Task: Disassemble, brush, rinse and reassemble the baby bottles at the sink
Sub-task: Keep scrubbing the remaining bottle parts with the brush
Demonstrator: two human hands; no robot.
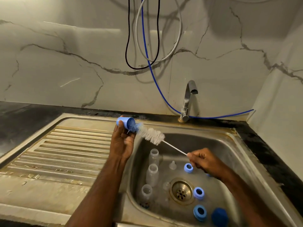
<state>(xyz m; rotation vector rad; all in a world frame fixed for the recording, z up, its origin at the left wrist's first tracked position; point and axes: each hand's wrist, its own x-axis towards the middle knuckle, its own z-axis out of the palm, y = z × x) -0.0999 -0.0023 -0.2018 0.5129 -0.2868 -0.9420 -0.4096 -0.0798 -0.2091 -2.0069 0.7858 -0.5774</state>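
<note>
Left hand gripping cap w/ mouth turned toward right hand, pinching brush handle, so bristles reach inside.

Dim, warm light is cast from above; soft glare is seen on the wall beyond the fingers. Straight edges are bowed outward, and the brush bristles are slightly blurred.

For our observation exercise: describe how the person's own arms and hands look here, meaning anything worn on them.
Both forearms are bare as far as the view shows. The left hand and right hand wear no gloves, and no watch, bracelet or ring can be seen. No sleeve edge is in view.
</note>
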